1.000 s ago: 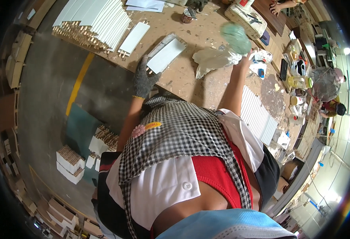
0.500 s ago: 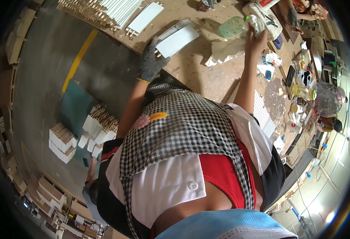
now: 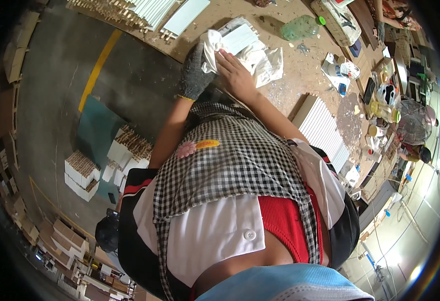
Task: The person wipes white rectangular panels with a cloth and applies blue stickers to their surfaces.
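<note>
A short white panel [image 3: 240,38] lies on the brown worktable [image 3: 280,90] in front of me, part of it covered by a crumpled white cloth [image 3: 260,59]. My left hand [image 3: 196,75], in a dark grey knit glove, is at the panel's near left end; the cloth hides its fingertips. My bare right hand [image 3: 236,76] presses the cloth down onto the panel, fingers together over the fabric. A clear greenish plastic bottle [image 3: 300,29] with a green cap lies on its side beyond the cloth.
White slats [image 3: 152,11] with wooden pegs and a separate white panel [image 3: 186,18] lie at the far left. A row of white strips [image 3: 320,125] is by my right arm. Tubs, bottles and a fan [image 3: 413,120] stand at right. White stacks [image 3: 82,175] sit on the floor at left.
My right hand has swung left from beside the bottle to the panel, bringing the cloth along. The bottle's green cap now shows in full. My left hand stays at the panel's end.
</note>
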### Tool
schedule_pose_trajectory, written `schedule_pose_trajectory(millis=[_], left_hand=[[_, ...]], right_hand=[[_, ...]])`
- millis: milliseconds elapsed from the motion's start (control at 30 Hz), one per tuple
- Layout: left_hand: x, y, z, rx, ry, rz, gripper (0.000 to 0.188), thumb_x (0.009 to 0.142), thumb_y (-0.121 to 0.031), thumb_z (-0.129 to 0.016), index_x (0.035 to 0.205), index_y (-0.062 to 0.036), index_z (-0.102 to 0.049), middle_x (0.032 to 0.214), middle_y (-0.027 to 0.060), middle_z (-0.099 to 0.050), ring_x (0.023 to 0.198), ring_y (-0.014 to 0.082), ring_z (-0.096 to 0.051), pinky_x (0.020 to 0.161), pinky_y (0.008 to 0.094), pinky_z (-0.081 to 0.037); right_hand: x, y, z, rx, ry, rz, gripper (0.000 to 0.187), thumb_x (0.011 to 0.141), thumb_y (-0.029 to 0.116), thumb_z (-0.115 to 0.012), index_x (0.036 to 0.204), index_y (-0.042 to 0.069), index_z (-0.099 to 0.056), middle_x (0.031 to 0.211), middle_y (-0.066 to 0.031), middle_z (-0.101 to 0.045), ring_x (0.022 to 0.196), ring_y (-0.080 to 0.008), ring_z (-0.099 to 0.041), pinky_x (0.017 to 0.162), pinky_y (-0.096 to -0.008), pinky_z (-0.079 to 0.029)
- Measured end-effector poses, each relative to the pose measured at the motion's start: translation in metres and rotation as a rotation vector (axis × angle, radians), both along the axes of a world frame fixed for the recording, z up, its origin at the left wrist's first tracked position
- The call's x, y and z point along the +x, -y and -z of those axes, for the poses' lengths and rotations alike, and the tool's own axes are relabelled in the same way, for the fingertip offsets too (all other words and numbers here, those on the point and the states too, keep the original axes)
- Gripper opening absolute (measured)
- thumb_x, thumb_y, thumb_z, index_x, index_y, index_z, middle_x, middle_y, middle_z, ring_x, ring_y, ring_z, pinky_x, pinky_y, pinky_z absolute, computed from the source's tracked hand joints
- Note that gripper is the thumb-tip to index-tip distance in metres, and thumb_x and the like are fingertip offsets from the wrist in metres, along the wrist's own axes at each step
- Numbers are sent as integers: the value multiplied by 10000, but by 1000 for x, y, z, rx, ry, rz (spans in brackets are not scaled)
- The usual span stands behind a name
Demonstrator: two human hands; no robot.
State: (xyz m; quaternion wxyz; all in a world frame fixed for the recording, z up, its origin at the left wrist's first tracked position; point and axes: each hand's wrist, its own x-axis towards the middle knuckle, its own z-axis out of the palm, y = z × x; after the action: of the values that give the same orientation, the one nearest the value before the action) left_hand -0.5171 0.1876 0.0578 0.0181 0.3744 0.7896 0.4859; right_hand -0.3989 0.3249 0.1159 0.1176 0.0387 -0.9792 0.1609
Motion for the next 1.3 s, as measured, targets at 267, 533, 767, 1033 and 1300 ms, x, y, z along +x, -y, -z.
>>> schedule_pose_trajectory(millis=[267,533,767,1033,1300], left_hand=[[2,-5,-22,-18,-29,13,840,733,-253,-829,1414,19,-419,1262,262,-584,1144,420,-584,986,465,-480],[9,-11,-22,1,64,13,864,713,-276,-837,1412,21,-425,1275,260,-580,1168,409,-576,1002,465,-473],[17,-12,-29,-8,214,59,931,737,-240,-874,1472,24,-367,1382,248,-510,1218,352,-568,997,421,-497],[-14,-1,-37,173,338,55,919,752,-156,-856,1480,27,-327,1455,225,-404,1289,326,-502,1042,449,-480],[-123,1,-1,29,161,-178,892,732,-151,-861,1458,27,-375,1390,226,-473,1255,341,-511,1013,429,-484]], right_hand=[[1,-21,13,-47,113,92,339,860,58,-648,1198,35,-635,1500,-175,-459,1395,-365,-429,1188,-442,-332],[-6,-60,15,81,-79,434,350,847,30,-564,1192,-19,-593,1383,-198,-539,1356,-387,-452,1125,-460,-377],[20,-80,47,16,-212,344,401,850,35,-597,1250,52,-614,1337,-152,-603,1267,-335,-545,1052,-442,-441],[70,-176,32,-1614,-590,776,466,983,338,-461,1284,5,-585,1135,-142,-668,999,-265,-652,871,-400,-535],[174,-137,-65,-2019,-779,251,559,970,368,-418,1400,16,-476,1322,-207,-580,1172,-383,-602,975,-531,-525]])
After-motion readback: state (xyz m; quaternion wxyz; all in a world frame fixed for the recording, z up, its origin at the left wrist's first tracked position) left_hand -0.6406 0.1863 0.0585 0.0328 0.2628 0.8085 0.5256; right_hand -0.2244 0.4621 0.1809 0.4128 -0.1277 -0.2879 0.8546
